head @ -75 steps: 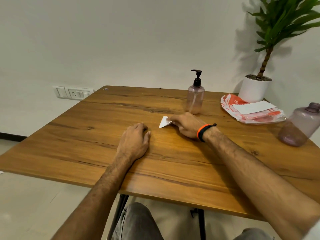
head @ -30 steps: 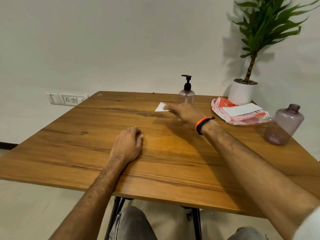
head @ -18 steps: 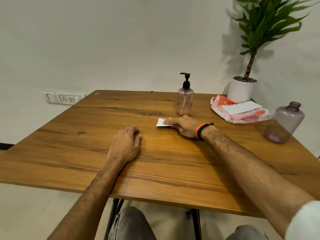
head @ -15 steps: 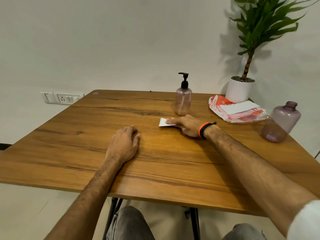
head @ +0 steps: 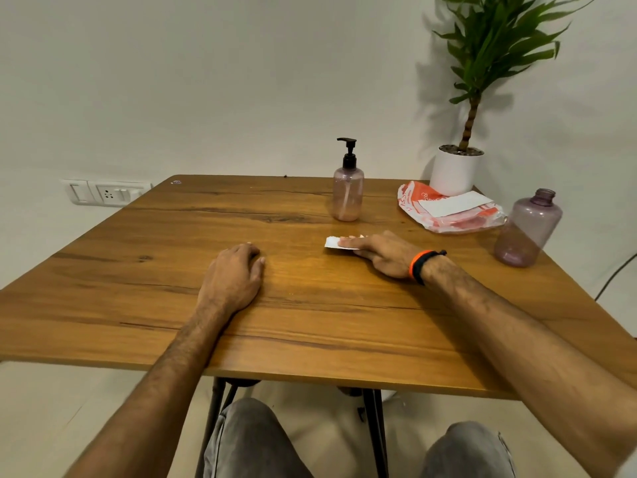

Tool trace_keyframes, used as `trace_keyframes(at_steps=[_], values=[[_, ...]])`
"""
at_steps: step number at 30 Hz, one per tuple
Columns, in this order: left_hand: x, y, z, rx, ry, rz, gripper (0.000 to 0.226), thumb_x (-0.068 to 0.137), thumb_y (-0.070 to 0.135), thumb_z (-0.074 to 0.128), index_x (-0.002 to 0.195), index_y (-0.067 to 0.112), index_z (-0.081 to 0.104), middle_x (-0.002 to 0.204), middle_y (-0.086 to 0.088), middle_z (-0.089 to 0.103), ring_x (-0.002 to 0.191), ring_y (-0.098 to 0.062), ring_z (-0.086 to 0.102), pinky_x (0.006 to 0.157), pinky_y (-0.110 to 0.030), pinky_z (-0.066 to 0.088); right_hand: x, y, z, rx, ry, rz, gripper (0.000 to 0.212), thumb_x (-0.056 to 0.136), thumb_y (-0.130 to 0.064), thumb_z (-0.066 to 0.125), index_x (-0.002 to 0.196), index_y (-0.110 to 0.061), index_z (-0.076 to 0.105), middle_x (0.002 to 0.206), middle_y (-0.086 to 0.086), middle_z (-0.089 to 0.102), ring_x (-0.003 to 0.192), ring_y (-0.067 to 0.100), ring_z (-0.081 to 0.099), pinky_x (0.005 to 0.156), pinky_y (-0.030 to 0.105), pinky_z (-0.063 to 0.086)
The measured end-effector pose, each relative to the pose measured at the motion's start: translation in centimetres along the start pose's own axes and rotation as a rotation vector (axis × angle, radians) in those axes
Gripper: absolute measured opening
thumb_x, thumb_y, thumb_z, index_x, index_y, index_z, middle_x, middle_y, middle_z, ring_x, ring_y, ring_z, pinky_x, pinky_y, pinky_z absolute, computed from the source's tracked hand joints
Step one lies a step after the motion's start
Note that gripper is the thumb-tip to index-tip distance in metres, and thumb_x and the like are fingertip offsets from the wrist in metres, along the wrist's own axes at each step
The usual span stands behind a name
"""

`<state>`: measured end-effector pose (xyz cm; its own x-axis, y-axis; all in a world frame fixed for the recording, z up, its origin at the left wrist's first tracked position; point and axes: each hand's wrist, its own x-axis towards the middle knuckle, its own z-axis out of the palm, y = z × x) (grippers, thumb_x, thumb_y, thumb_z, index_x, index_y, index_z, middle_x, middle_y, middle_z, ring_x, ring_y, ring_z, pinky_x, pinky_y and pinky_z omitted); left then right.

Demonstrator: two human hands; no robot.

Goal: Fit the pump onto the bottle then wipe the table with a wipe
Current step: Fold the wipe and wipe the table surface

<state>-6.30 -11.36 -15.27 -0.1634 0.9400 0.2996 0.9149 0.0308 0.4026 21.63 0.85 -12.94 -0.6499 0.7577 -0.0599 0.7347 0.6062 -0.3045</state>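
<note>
Your right hand [head: 386, 253] presses the white wipe [head: 333, 243] flat to the counter [head: 310, 322], fingers straight. Your left hand [head: 232, 277] rests palm down, holding nothing. The pump [head: 348, 154] sits on the bottle [head: 347, 194], which looks empty. An uncapped purple bottle [head: 527, 229] stands at the right edge, also seemingly empty.
</note>
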Motion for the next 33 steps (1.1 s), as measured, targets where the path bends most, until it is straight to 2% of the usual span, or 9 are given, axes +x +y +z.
trace_keyframes(at_steps=[8,14,16,18,20,23,26,29,33], values=[[-0.2,0.2,-0.2,0.0,-0.006,-0.017,0.034,0.097,0.03,0.048,0.123,0.01,0.059,0.124,-0.012,0.063,0.116,-0.03,0.055,0.102,-0.042,0.043,-4.8,-3.4,1.7,0.021,0.019,-0.139,0.044,0.104,-0.016,0.034,0.145,-0.029,0.039,0.154,-0.008,0.033,0.143,0.016,0.029,0.119,0.027,0.01],[-0.3,0.3,-0.1,-0.006,0.001,-0.012,0.032,0.096,0.031,0.049,0.119,0.011,0.061,0.12,-0.012,0.064,0.112,-0.03,0.057,0.099,-0.042,0.044,-7.7,-5.5,1.9,0.068,-0.056,-0.19,0.044,0.103,-0.02,0.036,0.144,-0.035,0.039,0.152,-0.011,0.037,0.141,0.014,0.034,0.119,0.034,0.023],[-0.3,0.4,0.0,-0.002,0.011,-0.016,0.032,0.096,0.031,0.049,0.119,0.011,0.06,0.12,-0.012,0.064,0.112,-0.03,0.057,0.099,-0.041,0.044,-8.3,-6.1,1.3,0.114,-0.082,-0.208,0.04,0.102,-0.023,0.04,0.14,-0.036,0.046,0.143,-0.009,0.051,0.131,0.011,0.046,0.112,0.03,0.035],[-0.4,0.5,0.0,0.008,0.014,-0.021,0.033,0.096,0.031,0.049,0.12,0.012,0.06,0.121,-0.012,0.064,0.112,-0.03,0.057,0.099,-0.041,0.044,-8.4,-6.6,0.4,0.253,-0.067,-0.223,0.034,0.101,-0.024,0.043,0.132,-0.032,0.056,0.117,-0.014,0.067,0.104,0.002,0.059,0.091,0.021,0.046],[-0.3,0.6,0.0,0.012,0.013,-0.024,0.033,0.096,0.032,0.049,0.12,0.012,0.06,0.121,-0.012,0.064,0.112,-0.03,0.057,0.099,-0.041,0.044,-7.9,-7.0,-0.7,0.428,0.038,-0.222,0.033,0.101,-0.02,0.045,0.13,-0.026,0.058,0.102,-0.015,0.071,0.085,0.005,0.062,0.076,0.017,0.045],[-0.3,0.7,0.0,0.012,0.002,-0.027,0.034,0.097,0.032,0.048,0.122,0.012,0.059,0.122,-0.011,0.063,0.114,-0.03,0.056,0.1,-0.042,0.043,-5.8,-6.9,-2.4,0.42,0.28,-0.191,0.033,0.1,-0.014,0.047,0.129,-0.024,0.059,0.103,0.004,0.072,0.088,0.013,0.064,0.076,0.037,0.052],[-0.4,0.7,0.0,0.032,0.009,-0.028,0.033,0.097,0.031,0.047,0.121,0.012,0.059,0.122,-0.012,0.063,0.113,-0.031,0.056,0.1,-0.042,0.043,-2.7,-6.6,-3.2,0.245,0.429,-0.131,0.033,0.1,-0.013,0.046,0.128,-0.023,0.061,0.106,0.007,0.071,0.094,0.017,0.062,0.075,0.032,0.048],[-0.4,0.6,0.1,0.029,0.014,-0.024,0.033,0.097,0.031,0.047,0.121,0.011,0.059,0.122,-0.012,0.063,0.113,-0.031,0.056,0.1,-0.042,0.042,0.3,-6.3,-2.3,0.15,0.446,-0.076,0.038,0.099,-0.007,0.045,0.131,-0.021,0.058,0.117,0.011,0.066,0.104,0.026,0.06,0.081,0.02,0.04],[-0.3,0.6,0.2,0.022,0.028,-0.015,0.033,0.097,0.03,0.048,0.121,0.011,0.059,0.122,-0.012,0.063,0.114,-0.03,0.055,0.1,-0.041,0.042,3.2,-5.5,-0.2,0.043,0.321,0.032,0.042,0.098,-0.002,0.042,0.137,-0.016,0.053,0.131,0.018,0.058,0.118,0.033,0.055,0.1,0.032,0.043]])
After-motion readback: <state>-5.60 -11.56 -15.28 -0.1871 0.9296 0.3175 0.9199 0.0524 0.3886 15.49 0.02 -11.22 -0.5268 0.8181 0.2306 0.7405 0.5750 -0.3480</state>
